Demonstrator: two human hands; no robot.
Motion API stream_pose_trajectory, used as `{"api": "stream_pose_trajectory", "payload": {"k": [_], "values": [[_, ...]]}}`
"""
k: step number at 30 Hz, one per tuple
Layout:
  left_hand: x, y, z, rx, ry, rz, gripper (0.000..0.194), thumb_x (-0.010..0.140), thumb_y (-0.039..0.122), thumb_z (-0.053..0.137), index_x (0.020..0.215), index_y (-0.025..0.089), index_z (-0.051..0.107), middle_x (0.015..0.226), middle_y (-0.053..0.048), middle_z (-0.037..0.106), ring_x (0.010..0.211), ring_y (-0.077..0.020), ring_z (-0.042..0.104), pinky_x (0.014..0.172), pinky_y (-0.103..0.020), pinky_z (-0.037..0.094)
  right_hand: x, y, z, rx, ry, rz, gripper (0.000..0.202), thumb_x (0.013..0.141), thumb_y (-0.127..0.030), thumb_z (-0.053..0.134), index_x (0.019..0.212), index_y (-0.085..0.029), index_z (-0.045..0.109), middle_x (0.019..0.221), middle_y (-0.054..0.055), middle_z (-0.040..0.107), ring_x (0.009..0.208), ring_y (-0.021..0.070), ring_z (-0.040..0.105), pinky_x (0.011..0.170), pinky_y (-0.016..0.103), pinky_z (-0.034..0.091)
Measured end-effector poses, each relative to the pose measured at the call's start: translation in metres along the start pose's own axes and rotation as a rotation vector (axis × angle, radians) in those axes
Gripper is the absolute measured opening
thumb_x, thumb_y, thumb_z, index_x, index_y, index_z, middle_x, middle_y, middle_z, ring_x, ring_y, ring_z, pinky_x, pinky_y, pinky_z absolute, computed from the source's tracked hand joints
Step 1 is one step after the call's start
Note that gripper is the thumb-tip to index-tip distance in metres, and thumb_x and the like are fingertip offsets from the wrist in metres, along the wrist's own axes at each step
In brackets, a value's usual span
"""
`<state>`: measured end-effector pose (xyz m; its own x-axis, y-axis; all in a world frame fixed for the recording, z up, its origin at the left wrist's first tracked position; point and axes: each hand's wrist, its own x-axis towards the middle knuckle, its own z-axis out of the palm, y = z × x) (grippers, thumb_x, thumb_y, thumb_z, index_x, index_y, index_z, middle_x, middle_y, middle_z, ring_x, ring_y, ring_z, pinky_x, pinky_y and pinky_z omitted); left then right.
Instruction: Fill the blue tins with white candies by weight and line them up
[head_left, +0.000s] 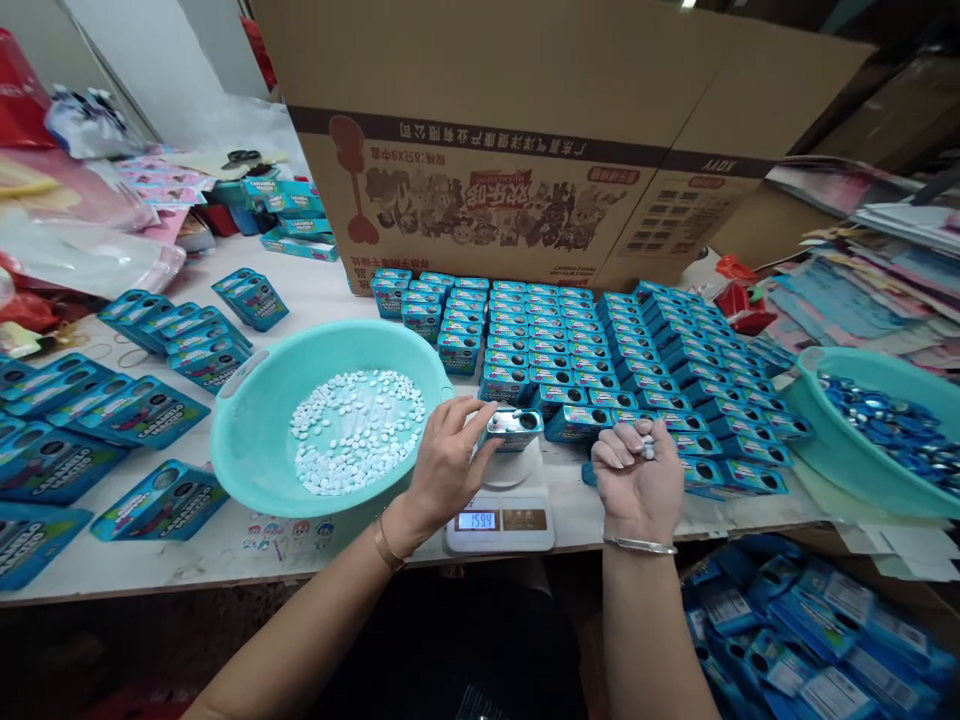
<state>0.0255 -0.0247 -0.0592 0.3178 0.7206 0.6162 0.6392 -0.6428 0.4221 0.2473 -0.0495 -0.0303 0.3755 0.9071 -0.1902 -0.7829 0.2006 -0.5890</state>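
A white digital scale (501,522) with a lit display stands at the table's front edge. On its round platform is a small blue box (514,428) with a dark round hole in the top. My left hand (448,455) grips this box between thumb and fingers. To the right of the scale, my right hand (637,470) is palm up, its fingers curled around a few white candies (646,447). Left of the scale sits a turquoise basin (255,440) with many loose white candies (360,430) in its bottom.
Rows of blue boxes (547,330) stand behind the scale, before a large cardboard carton (495,190). More boxes (161,500) stand at the left. A turquoise basin of blue pieces (892,430) is at the right, above a heap of blue boxes (817,620).
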Motion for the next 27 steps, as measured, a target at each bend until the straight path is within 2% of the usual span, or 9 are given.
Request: {"api": "stream_pose_trajectory", "payload": {"k": [3, 6, 9, 13, 15, 18, 21, 24, 27], "values": [[0.001, 0.000, 0.003, 0.058, -0.105, 0.139, 0.036, 0.098, 0.019, 0.047, 0.133, 0.018, 0.054, 0.130, -0.013, 0.063, 0.122, -0.0253, 0.057, 0.104, -0.045, 0.051, -0.001, 0.002, -0.006, 0.019, 0.010, 0.016, 0.033, 0.084, -0.033, 0.074, 0.068, -0.019, 0.047, 0.054, -0.010, 0.032, 0.041, 0.0053, 0.031, 0.037, 0.016, 0.030], [0.004, -0.001, 0.010, 0.131, -0.224, 0.277, 0.046, 0.093, 0.005, 0.039, 0.137, 0.012, 0.050, 0.143, -0.015, 0.055, 0.134, -0.0245, 0.050, 0.110, -0.043, 0.048, -0.002, 0.006, -0.008, 0.040, 0.024, 0.036, 0.034, 0.083, -0.033, 0.075, 0.068, -0.019, 0.047, 0.053, -0.010, 0.034, 0.041, 0.0051, 0.031, 0.037, 0.016, 0.030], [0.010, -0.003, 0.014, 0.212, -0.298, 0.309, 0.055, 0.087, -0.002, 0.037, 0.141, 0.008, 0.046, 0.149, -0.017, 0.048, 0.141, -0.0259, 0.044, 0.113, -0.043, 0.045, -0.003, 0.008, -0.010, 0.072, 0.053, 0.047, 0.034, 0.082, -0.033, 0.075, 0.067, -0.019, 0.047, 0.052, -0.010, 0.035, 0.041, 0.0049, 0.030, 0.037, 0.015, 0.029], [0.017, -0.008, 0.015, 0.229, -0.397, 0.380, 0.061, 0.082, -0.005, 0.037, 0.140, 0.011, 0.048, 0.150, -0.015, 0.048, 0.143, -0.0247, 0.041, 0.113, -0.044, 0.045, -0.003, 0.009, -0.014, 0.079, 0.048, 0.060, 0.035, 0.081, -0.034, 0.076, 0.068, -0.019, 0.047, 0.053, -0.010, 0.035, 0.041, 0.0048, 0.030, 0.036, 0.015, 0.028], [0.017, -0.011, 0.017, 0.226, -0.386, 0.424, 0.058, 0.083, -0.006, 0.036, 0.137, 0.009, 0.051, 0.146, -0.016, 0.052, 0.140, -0.0242, 0.045, 0.111, -0.043, 0.048, -0.002, 0.009, -0.016, 0.086, 0.043, 0.061, 0.035, 0.079, -0.035, 0.077, 0.069, -0.019, 0.047, 0.053, -0.010, 0.035, 0.041, 0.0049, 0.030, 0.036, 0.015, 0.029], [0.012, -0.016, 0.018, 0.221, -0.295, 0.471, 0.052, 0.088, -0.004, 0.033, 0.134, 0.005, 0.054, 0.140, -0.019, 0.057, 0.135, -0.0251, 0.051, 0.107, -0.043, 0.051, -0.001, 0.010, -0.020, 0.107, 0.047, 0.055, 0.036, 0.077, -0.034, 0.079, 0.069, -0.019, 0.048, 0.054, -0.010, 0.035, 0.041, 0.0047, 0.030, 0.036, 0.015, 0.029], [0.008, -0.019, 0.019, 0.176, -0.244, 0.482, 0.049, 0.091, -0.001, 0.032, 0.134, 0.008, 0.055, 0.135, -0.018, 0.062, 0.132, -0.0252, 0.054, 0.104, -0.044, 0.054, 0.000, 0.011, -0.021, 0.107, 0.037, 0.049, 0.035, 0.077, -0.033, 0.079, 0.069, -0.019, 0.048, 0.054, -0.010, 0.035, 0.041, 0.0048, 0.031, 0.036, 0.016, 0.029], [0.010, -0.016, 0.017, 0.133, -0.245, 0.462, 0.045, 0.092, 0.000, 0.033, 0.128, 0.011, 0.059, 0.122, -0.016, 0.068, 0.120, -0.0235, 0.061, 0.098, -0.042, 0.058, -0.001, 0.012, -0.019, 0.110, 0.044, 0.048, 0.035, 0.078, -0.033, 0.079, 0.068, -0.019, 0.048, 0.054, -0.010, 0.035, 0.041, 0.0047, 0.031, 0.036, 0.015, 0.029], [0.016, -0.012, 0.014, 0.119, -0.268, 0.404, 0.039, 0.092, 0.000, 0.036, 0.113, 0.013, 0.066, 0.110, -0.013, 0.070, 0.103, -0.0208, 0.065, 0.088, -0.037, 0.060, -0.002, 0.011, -0.015, 0.123, 0.083, 0.055, 0.037, 0.080, -0.037, 0.078, 0.067, -0.018, 0.048, 0.052, -0.010, 0.035, 0.040, 0.0043, 0.030, 0.035, 0.015, 0.028]]}}
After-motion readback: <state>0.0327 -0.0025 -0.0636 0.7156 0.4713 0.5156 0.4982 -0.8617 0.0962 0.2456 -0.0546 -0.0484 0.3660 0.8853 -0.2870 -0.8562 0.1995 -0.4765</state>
